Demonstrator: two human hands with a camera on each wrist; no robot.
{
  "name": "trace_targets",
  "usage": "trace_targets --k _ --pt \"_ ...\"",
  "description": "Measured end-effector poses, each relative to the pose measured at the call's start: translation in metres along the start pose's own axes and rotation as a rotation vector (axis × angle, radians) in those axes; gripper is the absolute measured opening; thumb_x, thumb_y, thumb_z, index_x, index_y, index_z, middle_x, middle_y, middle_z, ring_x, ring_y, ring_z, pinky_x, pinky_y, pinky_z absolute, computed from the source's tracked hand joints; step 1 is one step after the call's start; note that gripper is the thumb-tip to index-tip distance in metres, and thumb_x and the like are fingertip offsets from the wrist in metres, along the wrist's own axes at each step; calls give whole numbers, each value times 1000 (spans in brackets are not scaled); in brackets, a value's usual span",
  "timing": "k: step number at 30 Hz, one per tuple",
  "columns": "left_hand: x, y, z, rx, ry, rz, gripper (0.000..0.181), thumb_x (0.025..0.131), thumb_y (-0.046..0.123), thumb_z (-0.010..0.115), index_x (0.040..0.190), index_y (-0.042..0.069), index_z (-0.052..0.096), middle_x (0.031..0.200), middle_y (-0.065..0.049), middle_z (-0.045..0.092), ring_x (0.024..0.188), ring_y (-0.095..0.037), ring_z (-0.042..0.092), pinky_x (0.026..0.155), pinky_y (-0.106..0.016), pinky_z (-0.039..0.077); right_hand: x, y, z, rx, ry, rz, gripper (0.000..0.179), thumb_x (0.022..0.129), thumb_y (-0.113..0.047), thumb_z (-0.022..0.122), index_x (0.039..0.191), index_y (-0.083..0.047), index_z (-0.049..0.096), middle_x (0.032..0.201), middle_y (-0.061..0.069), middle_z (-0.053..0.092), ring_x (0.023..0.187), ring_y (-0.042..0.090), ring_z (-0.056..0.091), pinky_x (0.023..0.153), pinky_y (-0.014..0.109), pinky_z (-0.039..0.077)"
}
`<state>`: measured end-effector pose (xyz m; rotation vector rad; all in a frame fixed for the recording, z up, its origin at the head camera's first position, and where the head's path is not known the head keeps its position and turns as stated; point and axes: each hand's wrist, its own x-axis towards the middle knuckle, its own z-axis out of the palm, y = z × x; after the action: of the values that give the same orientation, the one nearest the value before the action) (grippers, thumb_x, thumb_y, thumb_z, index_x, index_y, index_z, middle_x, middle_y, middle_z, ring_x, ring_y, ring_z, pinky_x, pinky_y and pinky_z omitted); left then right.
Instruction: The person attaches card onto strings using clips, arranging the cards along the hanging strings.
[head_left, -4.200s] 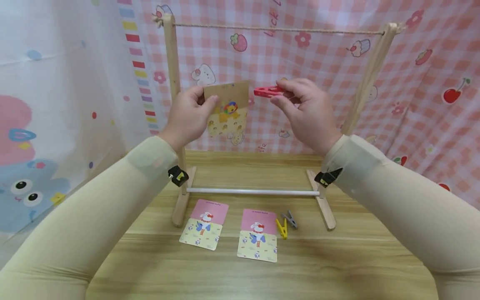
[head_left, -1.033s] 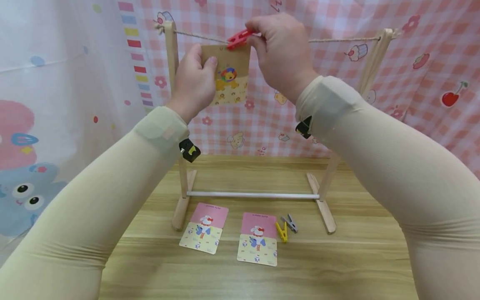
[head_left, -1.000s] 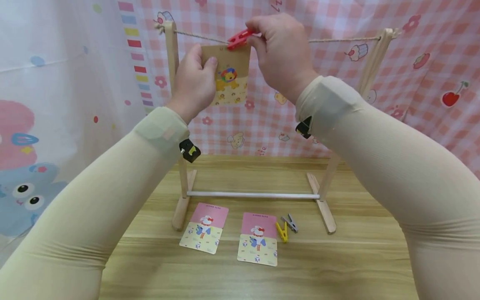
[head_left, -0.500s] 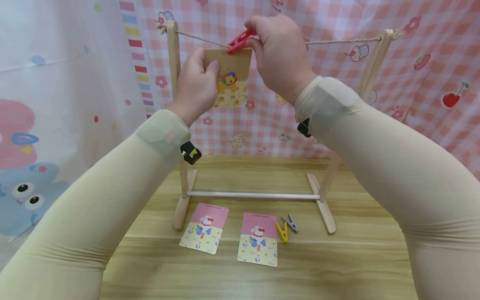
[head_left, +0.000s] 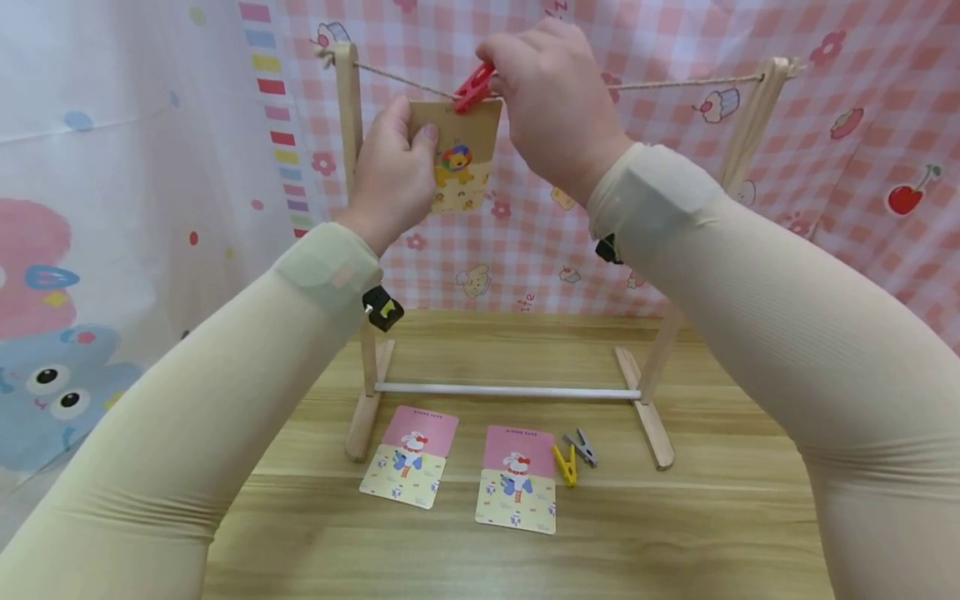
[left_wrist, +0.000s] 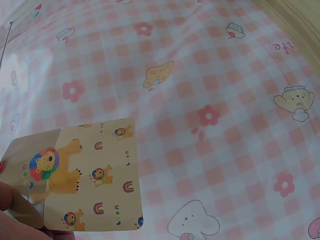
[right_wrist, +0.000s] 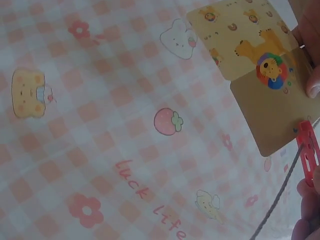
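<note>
My left hand pinches the left edge of a tan card with a lion on it, thumb in front. The card hangs upright just below the twine. My right hand pinches a red clothespin, tilted, its tip over the card's top edge where the twine runs. In the right wrist view the twine passes at the clothespin and the clothespin's end overlaps the card. The left wrist view shows the card's lion face, with fingertips at its lower left.
Wooden posts hold the twine, with a white rod low between them. On the table lie two pink and yellow rabbit cards, a yellow clothespin and a grey clothespin. A checked curtain hangs behind.
Both hands have risen from below the twine, bringing card and red clothespin together at it. Over the last second the twine sags a little more and the clothespin tilts more steeply.
</note>
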<state>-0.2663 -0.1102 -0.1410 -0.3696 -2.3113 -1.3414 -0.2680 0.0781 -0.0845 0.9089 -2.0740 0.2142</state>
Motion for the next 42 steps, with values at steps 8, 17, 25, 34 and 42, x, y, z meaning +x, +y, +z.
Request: trace_targets --k 8,17,25,34,42 --pt "-2 -2 1 5 -10 -2 32 115 31 36 137 11 48 144 -4 56 130 -13 59 113 -29 49 1 0 2 -48 6 -93 34 113 -6 41 132 1 67 131 13 74 123 35 65 117 43 43" --pt "-2 -3 1 5 -9 -1 30 115 30 36 136 12 49 143 -4 58 129 -13 60 112 -29 49 1 -3 7 -65 22 -123 34 110 -2 38 128 3 67 127 15 76 118 36 67 113 46 46" --pt "-2 -6 1 -10 -16 -2 29 115 28 36 136 11 49 141 -4 61 129 -12 60 113 -30 48 -1 -4 10 -81 24 -140 35 109 0 38 128 5 66 125 18 76 116 36 68 109 47 49" --pt "-3 -8 1 -13 -18 -19 31 115 29 36 138 13 49 143 -3 61 131 -12 59 114 -31 48 -3 -6 13 -102 5 -125 34 112 -7 39 131 3 65 129 16 75 118 35 68 102 46 51" --pt "-3 -9 2 -24 -14 1 28 115 26 37 135 12 50 140 -4 61 128 -13 61 112 -31 50 -3 -6 16 -100 27 -132 36 113 -8 36 133 2 65 128 15 75 115 35 66 97 48 50"
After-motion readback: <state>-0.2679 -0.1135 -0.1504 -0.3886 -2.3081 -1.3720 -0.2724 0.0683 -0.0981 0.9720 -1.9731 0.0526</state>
